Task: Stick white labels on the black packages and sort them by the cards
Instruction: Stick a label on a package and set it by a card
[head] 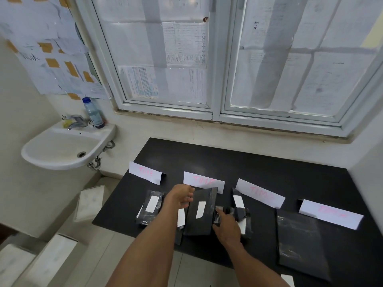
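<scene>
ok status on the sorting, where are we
Left hand grips labelled package by second card. Right hand at its right edge, grip unclear. Far-right package shows no label.

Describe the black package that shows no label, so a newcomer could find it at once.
Find the black table below the window, with four white cards standing in a row. Go to the rightmost card; the package lies flat just in front of it, near the table's front edge. Unlike the packages to its left, it shows no white label.
</scene>
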Demonstrator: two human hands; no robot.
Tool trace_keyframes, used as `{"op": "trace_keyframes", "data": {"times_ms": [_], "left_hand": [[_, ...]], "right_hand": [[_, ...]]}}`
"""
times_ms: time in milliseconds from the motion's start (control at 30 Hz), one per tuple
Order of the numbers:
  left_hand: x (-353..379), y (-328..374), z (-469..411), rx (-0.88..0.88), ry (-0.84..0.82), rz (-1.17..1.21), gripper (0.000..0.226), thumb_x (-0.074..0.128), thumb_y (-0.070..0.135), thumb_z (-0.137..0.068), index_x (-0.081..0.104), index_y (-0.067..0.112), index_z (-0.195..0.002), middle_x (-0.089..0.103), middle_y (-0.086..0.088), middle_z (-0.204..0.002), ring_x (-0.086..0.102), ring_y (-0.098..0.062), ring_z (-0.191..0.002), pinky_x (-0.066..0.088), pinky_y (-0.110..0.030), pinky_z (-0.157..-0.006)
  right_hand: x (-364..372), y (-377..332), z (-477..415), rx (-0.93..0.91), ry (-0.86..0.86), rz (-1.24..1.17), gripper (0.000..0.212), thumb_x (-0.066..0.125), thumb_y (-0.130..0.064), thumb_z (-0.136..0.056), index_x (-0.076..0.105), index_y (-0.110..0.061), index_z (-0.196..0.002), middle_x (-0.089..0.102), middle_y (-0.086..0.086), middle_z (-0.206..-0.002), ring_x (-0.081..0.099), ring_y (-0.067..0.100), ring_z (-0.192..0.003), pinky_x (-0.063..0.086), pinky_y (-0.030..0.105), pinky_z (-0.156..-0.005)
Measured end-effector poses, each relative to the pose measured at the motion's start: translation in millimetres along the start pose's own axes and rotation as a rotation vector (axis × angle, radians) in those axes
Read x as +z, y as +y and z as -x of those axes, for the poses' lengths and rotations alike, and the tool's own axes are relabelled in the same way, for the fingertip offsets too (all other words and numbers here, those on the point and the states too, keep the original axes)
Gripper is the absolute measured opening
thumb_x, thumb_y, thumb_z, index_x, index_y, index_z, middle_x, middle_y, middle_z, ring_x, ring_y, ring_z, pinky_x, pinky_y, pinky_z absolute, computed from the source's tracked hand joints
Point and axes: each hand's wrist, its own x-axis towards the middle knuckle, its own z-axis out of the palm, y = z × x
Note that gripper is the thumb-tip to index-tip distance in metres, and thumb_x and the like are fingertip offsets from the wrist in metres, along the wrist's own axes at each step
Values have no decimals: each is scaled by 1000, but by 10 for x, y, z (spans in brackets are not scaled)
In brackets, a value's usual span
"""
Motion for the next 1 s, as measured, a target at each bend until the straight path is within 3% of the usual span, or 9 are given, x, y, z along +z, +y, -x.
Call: {"op": "trace_keyframes", "data": {"times_ms": [100,200,400,533,633,733,800,900,1000], "left_hand": [[-21,-19,-2,-2,4,4,9,55,17,-91,61,14,-96,59,-4,-96,55,-16,-75,44,-29,-71],[-31,-52,30,-10,3,7,9,54,17,-91,60,16,-86,58,-3,-92,54,-15,-72,41,-26,-65],[-43,-61,126,-7,-29,-2,13,49,16,-92,59,17,-85,56,-1,-86,53,-15,-73,39,-26,-62],[-100,-89,141,2,11,-7,14,48,19,-92,62,17,-87,60,-2,-90,57,-18,-82,43,-27,-68],[-19,-108,160,4,-14,-21,12,51,20,-90,61,17,-85,58,-1,-86,55,-16,-70,40,-25,-62],[162,-71,197,10,-42,-58,5,54,20,-89,59,18,-86,55,0,-84,51,-12,-63,40,-24,-58],[302,-44,221,23,-40,-85,5,56,21,-90,58,17,-94,53,0,-86,50,-12,-67,43,-26,-63],[624,55,326,89,-66,-100,24,64,29,-88,57,17,-109,51,-3,-89,48,-16,-72,43,-29,-70],[1010,270,534,168,-158,-12,58,69,45,-82,49,15,-128,56,-15,-124,55,-25,-98,48,-30,-72]], "right_hand": [[24,-24,-21,-12,33,-34,58,56,-19,-90,35,-30,-143,62,6,-119,55,25,-114,47,34,-94],[88,-37,10,-3,35,-72,56,50,-13,-92,36,-30,-144,60,9,-115,54,25,-111,46,33,-93],[168,12,28,-3,136,-174,56,40,9,-87,56,-19,-133,61,10,-107,57,23,-97,48,28,-86],[131,-9,85,39,212,-249,43,39,7,-91,64,-8,-123,64,15,-116,60,25,-99,40,16,-76],[45,38,159,79,260,-331,37,42,8,-93,64,-3,-120,60,10,-121,59,29,-107,40,-1,-68],[-137,42,187,90,356,-455,33,49,5,-90,69,-7,-114,67,10,-115,62,27,-106,42,12,-84],[-296,6,197,48,419,-533,29,53,3,-89,72,-7,-108,70,10,-105,65,26,-99,44,21,-84],[-728,-65,271,-24,571,-582,25,56,2,-88,74,-6,-103,73,7,-100,66,20,-93,43,15,-81],[-1302,-127,338,-144,692,-574,24,56,2,-88,73,-6,-103,73,6,-99,65,16,-88,44,14,-77]]}}
